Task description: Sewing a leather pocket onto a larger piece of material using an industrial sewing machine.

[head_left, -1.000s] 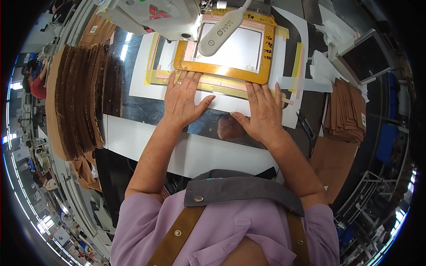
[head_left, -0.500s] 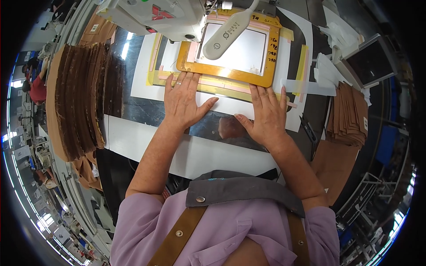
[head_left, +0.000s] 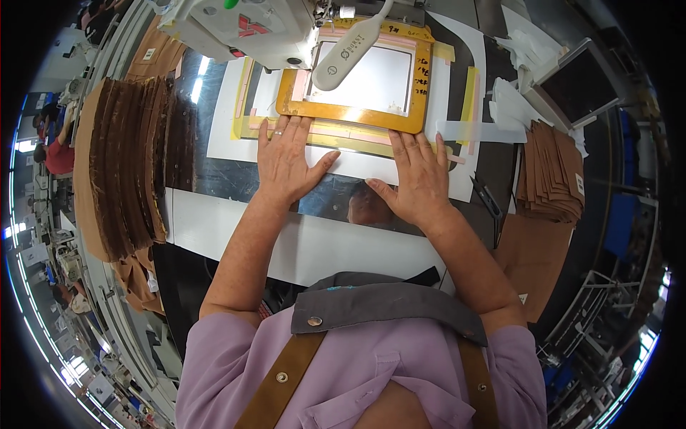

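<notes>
My left hand (head_left: 284,161) lies flat with fingers spread, its fingertips at the lower edge of an orange template frame (head_left: 336,113) around a white rectangle (head_left: 371,89). My right hand (head_left: 418,175) is also spread flat, fingertips along the same edge farther right, thumb pointing left. Beneath them is a white sheet (head_left: 221,143) with yellow and pink taped strips (head_left: 469,100) on a shiny metal plate (head_left: 314,207). A white sewing machine head (head_left: 246,32) stands over the frame's upper left, with a pale oblong attachment (head_left: 346,53) hanging over the white rectangle.
Brown cut panels are stacked at left (head_left: 114,164) and right (head_left: 543,175). A small screen (head_left: 575,79), crumpled white material (head_left: 504,104) and dark snips (head_left: 486,196) sit to the right. Co-workers (head_left: 57,154) and machinery fill the far left background.
The whole view has shifted slightly. Both hands stay flat at the frame's lower edge, with no clear change in their grip or in the frame's position under the machine.
</notes>
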Demonstrator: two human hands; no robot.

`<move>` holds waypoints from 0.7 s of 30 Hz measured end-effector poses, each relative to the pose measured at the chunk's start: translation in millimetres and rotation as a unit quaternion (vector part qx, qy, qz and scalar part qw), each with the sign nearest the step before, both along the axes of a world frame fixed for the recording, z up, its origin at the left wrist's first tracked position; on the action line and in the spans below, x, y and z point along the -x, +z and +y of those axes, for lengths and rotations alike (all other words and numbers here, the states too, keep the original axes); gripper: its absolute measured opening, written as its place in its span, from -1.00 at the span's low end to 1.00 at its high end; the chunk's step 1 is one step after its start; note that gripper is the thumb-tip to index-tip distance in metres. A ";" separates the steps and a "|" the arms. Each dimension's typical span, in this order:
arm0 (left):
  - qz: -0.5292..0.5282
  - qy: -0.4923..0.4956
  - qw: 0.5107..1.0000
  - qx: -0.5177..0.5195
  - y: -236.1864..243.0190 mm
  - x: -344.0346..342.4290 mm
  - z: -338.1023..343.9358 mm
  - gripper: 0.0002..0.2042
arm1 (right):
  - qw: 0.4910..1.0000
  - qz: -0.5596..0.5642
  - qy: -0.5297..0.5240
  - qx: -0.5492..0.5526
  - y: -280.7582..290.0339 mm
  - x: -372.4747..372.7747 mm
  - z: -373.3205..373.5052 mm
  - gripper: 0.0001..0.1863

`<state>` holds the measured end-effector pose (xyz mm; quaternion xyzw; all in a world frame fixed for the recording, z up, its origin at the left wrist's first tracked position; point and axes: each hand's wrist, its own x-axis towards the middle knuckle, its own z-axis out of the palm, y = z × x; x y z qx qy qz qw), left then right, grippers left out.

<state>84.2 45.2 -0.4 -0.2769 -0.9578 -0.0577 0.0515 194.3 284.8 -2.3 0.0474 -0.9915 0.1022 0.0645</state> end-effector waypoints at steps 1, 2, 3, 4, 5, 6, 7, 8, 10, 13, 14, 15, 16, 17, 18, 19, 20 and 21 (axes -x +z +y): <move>0.010 -0.010 1.000 -0.001 -0.9 0.3 0.3 -0.15 | 1.000 0.000 -0.002 0.002 0.0 0.2 -0.4 0.00; 0.021 -0.020 1.000 -0.002 -1.8 0.4 0.4 -0.17 | 1.000 0.001 0.000 0.003 0.1 0.4 -0.2 0.00; 0.022 -0.018 1.000 -0.001 -2.0 0.1 0.6 -0.17 | 1.000 -0.003 -0.002 0.001 0.3 0.4 0.3 0.00; 0.026 -0.015 1.000 0.002 -2.3 -0.4 0.9 -0.18 | 1.000 -0.007 -0.004 -0.002 0.6 0.6 0.2 0.00; 0.029 -0.012 0.999 0.005 -2.3 -0.7 0.6 -0.19 | 1.000 -0.006 -0.002 -0.001 1.0 1.3 -0.8 0.00; 0.030 -0.010 0.999 0.005 -0.7 -0.8 1.6 -0.19 | 1.000 -0.010 -0.004 -0.004 2.2 1.7 -0.2 0.00; 0.019 -0.010 1.000 0.005 1.9 -0.6 2.5 -0.19 | 1.000 -0.013 -0.006 -0.008 3.2 1.8 0.3 0.00; 0.009 -0.009 1.000 0.005 3.4 -0.4 3.3 -0.18 | 1.000 -0.013 -0.004 -0.008 3.7 1.5 0.6 0.00; 0.017 -0.009 1.000 0.002 2.1 0.5 2.7 -0.19 | 1.000 -0.009 -0.005 -0.012 4.9 2.1 0.2 -0.01; 0.031 -0.007 0.999 -0.012 2.8 -0.2 3.1 -0.22 | 1.000 0.009 0.001 -0.004 2.7 2.2 -0.4 -0.01; 0.034 -0.008 0.999 -0.024 3.6 -0.7 3.5 -0.24 | 1.000 0.012 0.007 -0.004 2.0 2.0 -0.4 -0.01; 0.037 -0.002 0.999 -0.024 4.7 -1.3 4.0 -0.24 | 1.000 0.023 -0.001 -0.010 1.3 1.0 0.3 -0.01; 0.024 -0.001 0.999 -0.028 6.0 -1.9 4.4 -0.26 | 0.999 0.034 -0.009 -0.016 0.6 0.3 0.8 -0.02; 0.011 0.000 0.999 -0.032 7.6 -2.2 4.9 -0.27 | 0.999 0.037 -0.004 -0.017 0.0 0.3 0.9 -0.02; 0.010 0.002 0.999 -0.038 7.0 -2.3 4.5 -0.26 | 0.999 0.036 -0.006 -0.013 -0.3 0.2 0.6 -0.03; 0.014 0.008 0.999 -0.038 4.9 -2.1 3.2 -0.26 | 0.999 0.035 -0.008 -0.010 -0.4 0.0 0.3 -0.03; 0.013 0.011 0.999 -0.030 3.0 -2.0 1.6 -0.26 | 0.999 0.039 -0.002 -0.011 -0.4 -0.3 0.2 -0.03; 0.012 0.013 1.000 -0.021 3.9 -1.8 1.5 -0.25 | 0.999 0.036 -0.009 -0.012 -1.1 -0.9 0.4 -0.04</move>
